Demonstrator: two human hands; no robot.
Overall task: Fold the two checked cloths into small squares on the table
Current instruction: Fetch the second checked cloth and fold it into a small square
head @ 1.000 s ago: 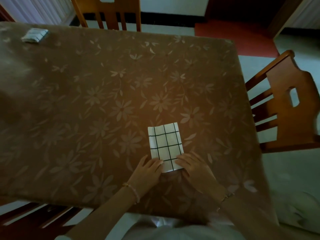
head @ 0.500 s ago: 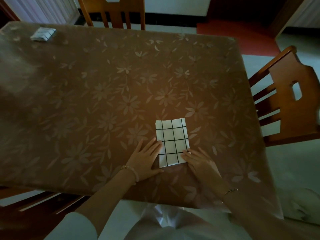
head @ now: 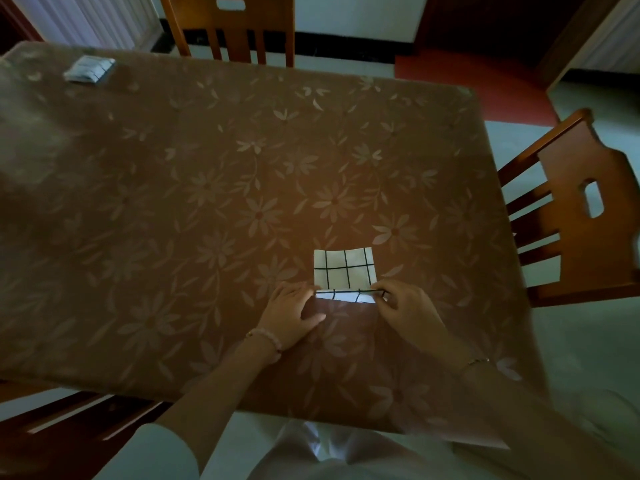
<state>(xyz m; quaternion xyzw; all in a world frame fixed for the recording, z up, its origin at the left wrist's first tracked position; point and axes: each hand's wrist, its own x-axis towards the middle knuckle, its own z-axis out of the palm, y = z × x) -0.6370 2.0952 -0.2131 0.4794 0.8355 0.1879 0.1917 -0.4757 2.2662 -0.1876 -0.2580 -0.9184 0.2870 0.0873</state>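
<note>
The checked cloth (head: 344, 270), white with black lines, lay flat on the table (head: 207, 202), to the right of the middle and closer to the near edge than to the far one. It was already folded down to a small piece. What showed of it was a little wider than deep, so its long axis ran left to right, in line with the near edge of the table, and its sides stood square to that edge. Its far edge pointed toward the chair (head: 228, 26) at the far side. The strip of cloth nearest the person was raised off the table and turned up toward the far edge, showing a plain white underside beneath a black line.

The right hand (head: 408, 306) had its fingers curled and pinched the near right corner of the cloth, holding that raised strip. The left hand (head: 291, 313) lay low on the table at the near left corner. Its fingers were nearly straight, with the tips touching the cloth there and the thumb spread apart on the table. Each wrist wore a bracelet.

The second cloth (head: 89, 69) sat by itself, folded small, at the far left corner of the table, well apart from the hands. Another chair (head: 581, 216) stood at the right edge. A brown covering with pale flowers covered the whole tabletop.
</note>
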